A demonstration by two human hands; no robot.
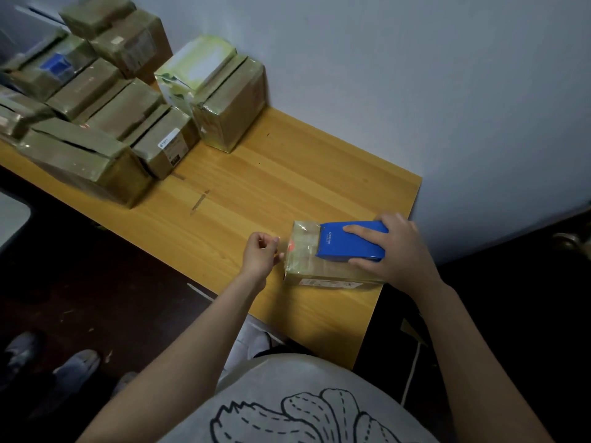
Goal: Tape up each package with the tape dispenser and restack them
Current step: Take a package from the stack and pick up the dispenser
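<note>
Small package (302, 251) sits near the table's (256, 187) right corner; it looks light, stiff-sided and glossy with tape, likely slick, so steady it by the short ends. Your right hand (396, 251) grips the blue tape dispenser (339, 243) on its top. Your left hand (260, 254) is curled at its left end; I can't tell whether it pinches tape.

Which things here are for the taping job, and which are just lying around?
For the job:
- blue tape dispenser, gripped by the right hand
- small package under it
- left hand at that package's end
- pile of packages further along the wooden table

Just lying about:
- grey shoes on the floor
- white cord beside the table
</note>
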